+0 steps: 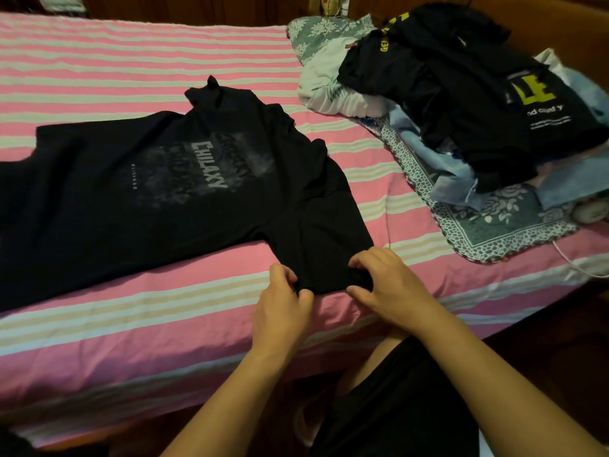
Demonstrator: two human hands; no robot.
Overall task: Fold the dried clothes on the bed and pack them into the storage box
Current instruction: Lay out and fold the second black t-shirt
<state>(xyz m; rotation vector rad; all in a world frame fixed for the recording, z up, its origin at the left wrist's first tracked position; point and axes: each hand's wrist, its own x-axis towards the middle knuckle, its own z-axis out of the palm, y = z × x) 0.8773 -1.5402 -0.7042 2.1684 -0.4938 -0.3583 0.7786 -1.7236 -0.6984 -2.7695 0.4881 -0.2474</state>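
Head view: a black T-shirt [171, 179] with a faded grey print reading "CHILAXY" is seen spread flat, print upward, on a bed [131, 61] covered by a pink sheet with white and beige stripes. The shirt lies across the bed's left and middle part, its body running off toward the left edge of the picture and one short sleeve [323, 249] pointing toward the near edge of the mattress. The hem of that sleeve is gripped at both corners. The left hand [283, 291] is curled, with thumb and fingers pinching the sleeve's left corner. The right hand [385, 282] is curled likewise, its fingers bent down over the sleeve's right corner and its thumb tucked below the fabric. Both bare forearms are seen reaching in from the lower edge of the picture, above a dark-clothed lap.

On the right side of the bed, well apart from the spread shirt, a pile of unfolded clothes [461, 103] is heaped: dark garments with yellow lettering on top, light blue denim-like pieces beneath, and a white garment [333, 90] at the pile's left. The pile rests on a grey-green patterned mat [494, 232]. A floral pillow [316, 34] is seen behind it.
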